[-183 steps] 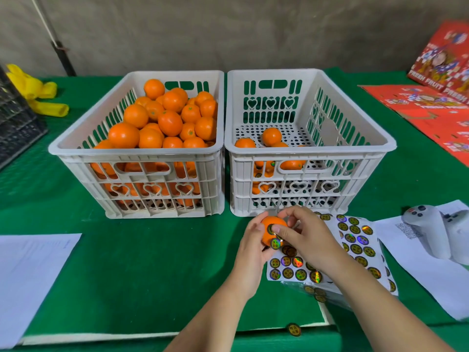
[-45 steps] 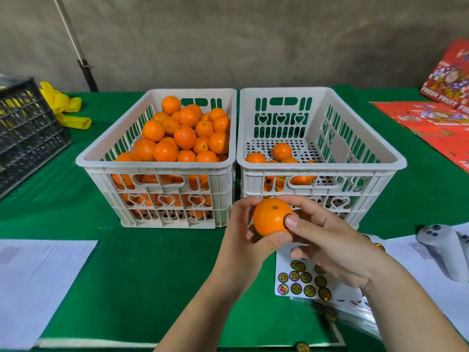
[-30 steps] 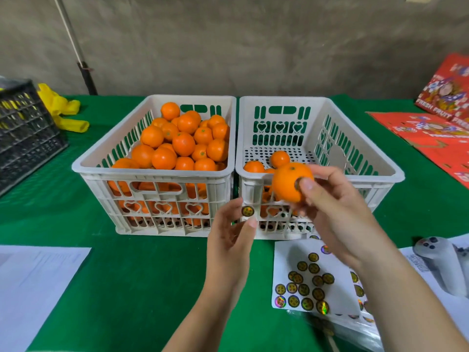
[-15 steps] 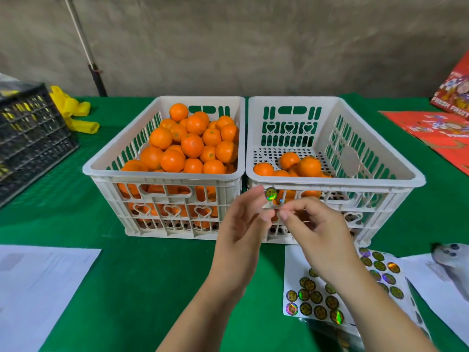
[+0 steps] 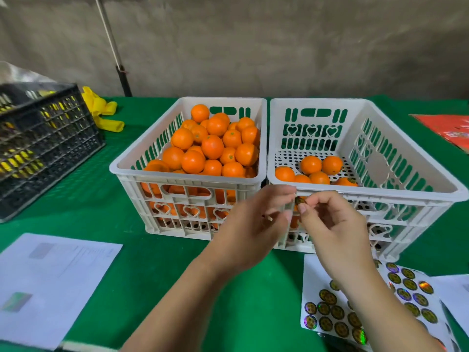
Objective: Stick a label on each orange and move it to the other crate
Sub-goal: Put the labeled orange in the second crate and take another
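Passing one round label between pinching fingertips of left hand and right hand before the right crate, likely readying it for the next orange from the full left crate.

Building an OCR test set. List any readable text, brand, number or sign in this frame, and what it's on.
No text here can be read.
Red printed sheet, far right on the table: print too small and cut off by the frame edge.
White paper, near left: faint lines and grey patches, blurred.
Round stickers on the sticker sheet: a dark pattern, no letters made out.
Sticker between the fingertips of both hands: blurred.
White crates: heart cut-outs only, no lettering.
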